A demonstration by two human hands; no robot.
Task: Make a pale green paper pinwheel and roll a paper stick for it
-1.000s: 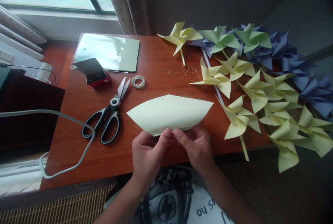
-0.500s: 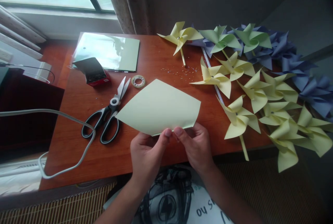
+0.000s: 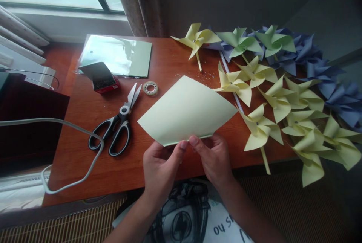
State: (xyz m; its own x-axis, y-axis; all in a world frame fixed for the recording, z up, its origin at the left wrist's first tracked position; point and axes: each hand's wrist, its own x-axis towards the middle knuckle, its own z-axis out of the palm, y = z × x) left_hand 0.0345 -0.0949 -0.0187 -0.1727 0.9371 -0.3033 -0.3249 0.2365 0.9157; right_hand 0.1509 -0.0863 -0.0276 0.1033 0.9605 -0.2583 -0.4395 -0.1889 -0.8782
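Head view: a pale yellow sheet (image 3: 186, 112) is held above the table (image 3: 85, 167) near its front edge, pinched at its lower edge by both hands. The left hand (image 3: 161, 169) is closed on the sheet, thumb on top beside the right thumb; the right hand (image 3: 213, 158) is closed on it likewise, its fingers hidden under the paper. The sheet is bowed, its corners pointing left, up and right; the right corner is seen just beside a yellow pinwheel (image 3: 260, 128), the upper corner near scattered beads (image 3: 207, 75). Scissors (image 3: 117, 124) are laid well left of the sheet, tape (image 3: 150, 88) just beyond its upper left edge. Bare wood is left between scissors and sheet and along the front edge by the cable (image 3: 70, 152). The right side of the table is crowded with pinwheels to its edge
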